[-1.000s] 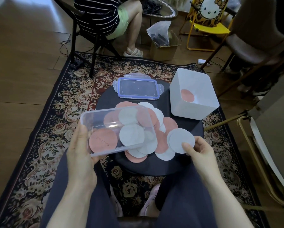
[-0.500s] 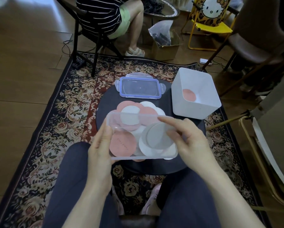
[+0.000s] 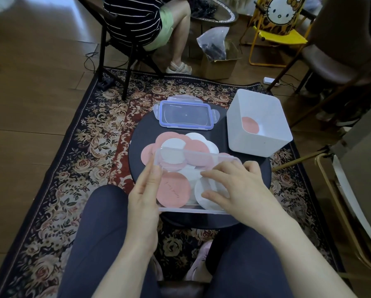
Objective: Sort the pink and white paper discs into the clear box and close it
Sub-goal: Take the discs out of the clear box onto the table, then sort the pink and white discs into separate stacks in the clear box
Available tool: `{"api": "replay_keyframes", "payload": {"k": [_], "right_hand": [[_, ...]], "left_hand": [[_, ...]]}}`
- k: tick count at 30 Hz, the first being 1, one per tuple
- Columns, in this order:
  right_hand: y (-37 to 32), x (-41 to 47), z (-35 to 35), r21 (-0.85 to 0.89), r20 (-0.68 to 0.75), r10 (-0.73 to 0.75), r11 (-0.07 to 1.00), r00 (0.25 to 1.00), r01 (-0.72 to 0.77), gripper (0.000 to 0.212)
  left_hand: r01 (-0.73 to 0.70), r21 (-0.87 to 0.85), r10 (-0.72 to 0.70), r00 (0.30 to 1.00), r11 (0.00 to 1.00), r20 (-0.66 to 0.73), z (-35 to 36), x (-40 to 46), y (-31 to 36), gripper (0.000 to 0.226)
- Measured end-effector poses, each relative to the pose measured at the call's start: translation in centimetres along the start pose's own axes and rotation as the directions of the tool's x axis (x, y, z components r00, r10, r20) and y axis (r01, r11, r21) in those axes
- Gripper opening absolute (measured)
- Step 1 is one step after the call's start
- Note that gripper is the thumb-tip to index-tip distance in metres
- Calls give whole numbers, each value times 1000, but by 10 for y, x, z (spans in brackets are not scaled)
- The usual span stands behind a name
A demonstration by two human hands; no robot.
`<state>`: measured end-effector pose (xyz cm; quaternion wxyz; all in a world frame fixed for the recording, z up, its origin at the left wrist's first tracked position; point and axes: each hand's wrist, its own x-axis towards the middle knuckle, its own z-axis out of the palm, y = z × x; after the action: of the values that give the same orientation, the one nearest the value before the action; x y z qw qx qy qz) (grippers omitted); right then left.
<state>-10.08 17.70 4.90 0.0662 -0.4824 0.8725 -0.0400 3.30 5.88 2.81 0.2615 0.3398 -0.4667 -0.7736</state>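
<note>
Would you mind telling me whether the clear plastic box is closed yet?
Not closed. The clear plastic box has no lid on; its blue-rimmed clear lid lies apart on the round dark table.

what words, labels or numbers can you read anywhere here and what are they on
No text can be read anywhere in this view.
Pink disc inside the clear box: faint handwritten marks, too small and blurred to read.
Yellow chair at the back: a cartoon cat face picture, with no lettering visible.
Lid, white tub and cardboard box: no print visible.
</note>
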Motion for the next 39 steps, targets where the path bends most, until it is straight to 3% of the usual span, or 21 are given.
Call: {"api": "replay_keyframes", "payload": {"k": [4,15,18,21,25,27,33,36,39], "right_hand": [[1,-2,1,74,26,-22,997,999,20,38],[7,-10,4,71,22,-21,997,1000,19,34],[7,-15,7,100,-103,-10,995,995,21,40],[8,-31,5,138,-300,38,990,953,4,28],[7,-60,13,180,-388,-46,976,921,125,24],[12,-73,24,140,-421,-43,984,906,112,14],[52,-105,42,166,-513,78,986,855,10,7],[79,-113,36,179,-532,167,980,830,-83,18],[107,-112,30,150,-539,222,974,813,-167,25]], "left_hand": [[-1,11,1,1000,1000,19,0,-1,-1,42],[8,18,-9,998,1000,55,1,1,-9,41],[10,17,-11,997,1000,71,3,1,-11,49],[27,1,-27,998,1000,49,7,0,-16,49],[51,-15,-50,997,999,59,18,-2,-25,54],[68,-8,-67,992,998,109,30,-5,-29,51],[3,168,-41,973,986,226,53,-17,-39,45],[-127,324,68,980,938,186,46,-16,-46,31],[-282,492,235,959,823,157,28,-8,-54,42]]}}
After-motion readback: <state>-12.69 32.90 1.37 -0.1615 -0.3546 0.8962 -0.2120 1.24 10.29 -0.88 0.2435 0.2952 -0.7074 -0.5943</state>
